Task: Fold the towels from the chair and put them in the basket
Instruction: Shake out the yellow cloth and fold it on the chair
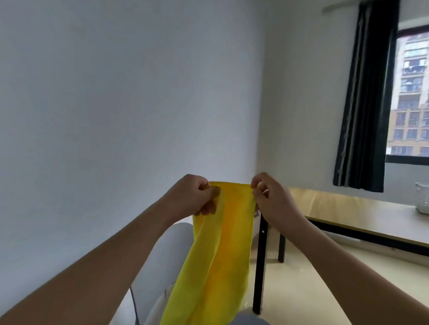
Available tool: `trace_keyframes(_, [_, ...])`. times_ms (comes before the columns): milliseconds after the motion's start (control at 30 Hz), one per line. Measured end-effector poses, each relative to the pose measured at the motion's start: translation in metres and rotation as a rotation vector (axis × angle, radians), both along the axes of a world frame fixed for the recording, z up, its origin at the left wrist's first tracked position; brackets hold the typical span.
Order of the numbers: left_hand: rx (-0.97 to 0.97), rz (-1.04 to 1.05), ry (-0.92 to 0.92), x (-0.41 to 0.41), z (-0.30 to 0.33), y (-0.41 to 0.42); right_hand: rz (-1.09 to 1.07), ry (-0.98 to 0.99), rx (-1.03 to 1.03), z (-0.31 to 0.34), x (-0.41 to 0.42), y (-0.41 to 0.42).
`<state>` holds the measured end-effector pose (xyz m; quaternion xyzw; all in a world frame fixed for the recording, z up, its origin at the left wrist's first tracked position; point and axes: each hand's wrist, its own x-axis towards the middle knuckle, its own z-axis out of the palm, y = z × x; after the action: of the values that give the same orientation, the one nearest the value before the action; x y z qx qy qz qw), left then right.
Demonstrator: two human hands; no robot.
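Note:
A yellow towel [217, 255] hangs in the air in front of me, doubled lengthwise so that it drops in a narrow band. My left hand [195, 198] pinches its top left corner and my right hand [270, 200] pinches its top right corner, both at the same height. The towel's lower end hangs down over the white chair [171, 253] below it. A white slatted basket [427, 200] stands on the wooden table [348, 210] at the far right, cut off by the frame edge.
A plain white wall fills the left and the back. The table has black metal legs [259, 266] just right of the towel. A dark curtain [366, 99] hangs beside a window [417, 96] at the right. Pale glossy floor lies under the table.

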<state>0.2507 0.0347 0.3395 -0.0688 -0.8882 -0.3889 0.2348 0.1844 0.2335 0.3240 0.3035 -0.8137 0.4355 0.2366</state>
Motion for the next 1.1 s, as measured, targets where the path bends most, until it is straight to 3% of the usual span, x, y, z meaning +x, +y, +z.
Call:
trace_keyframes(200, [-0.222, 0.203, 0.074, 0.010, 0.027, 0.014, 0.003, -0.062, -0.009, 0.016, 0.029, 0.003])
trace_keyframes(333, [-0.260, 0.263, 0.119, 0.015, 0.032, 0.020, 0.145, -0.211, -0.057, 0.020, 0.036, 0.008])
trace_keyframes(467, [-0.197, 0.206, 0.125, 0.024, 0.038, 0.030, 0.068, -0.132, 0.087, 0.019, 0.036, 0.011])
trace_keyframes(567, [-0.111, 0.120, 0.119, 0.032, 0.043, 0.037, 0.026, -0.051, 0.077, 0.019, 0.038, 0.011])
trace_keyframes(833, [-0.097, 0.000, 0.109, 0.046, 0.052, 0.050, 0.004, -0.078, 0.085, 0.021, 0.036, 0.022])
trace_keyframes(1100, [-0.205, 0.038, -0.001, 0.042, 0.042, 0.052, 0.078, -0.064, -0.093, 0.024, 0.040, 0.034])
